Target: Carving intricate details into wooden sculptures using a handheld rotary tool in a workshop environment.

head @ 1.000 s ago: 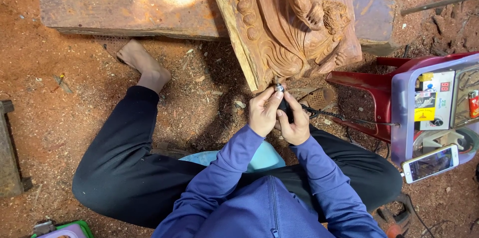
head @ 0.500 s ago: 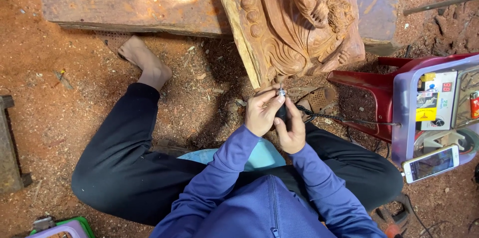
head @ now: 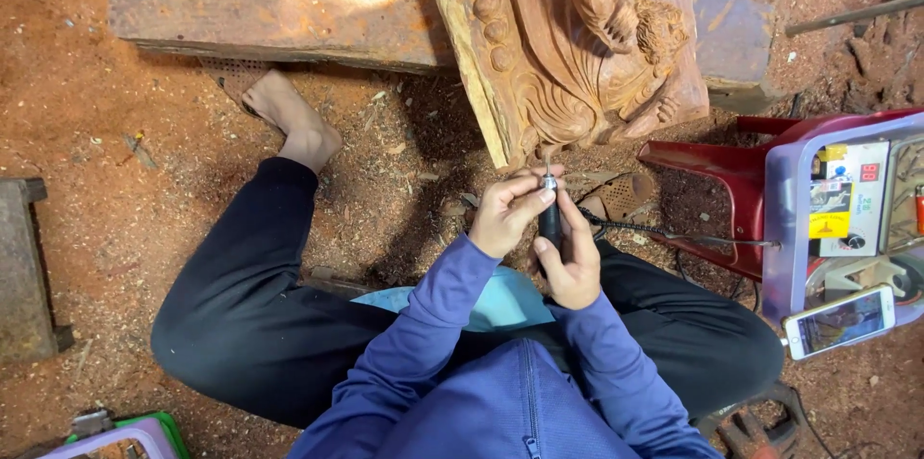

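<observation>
Both hands on rotary tool handpiece (head: 550, 218): right hand (head: 575, 262) grips body, left hand (head: 505, 214) pinches tip, near carved wood panel (head: 577, 45).

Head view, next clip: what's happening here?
A person sits cross-legged on the sawdust-strewn red dirt floor, both hands on a slim black rotary carving handpiece. The left hand pinches its metal tip with the fingers; the right hand grips the body. The tip points at the lower edge of the ornately carved reddish wooden panel.
</observation>
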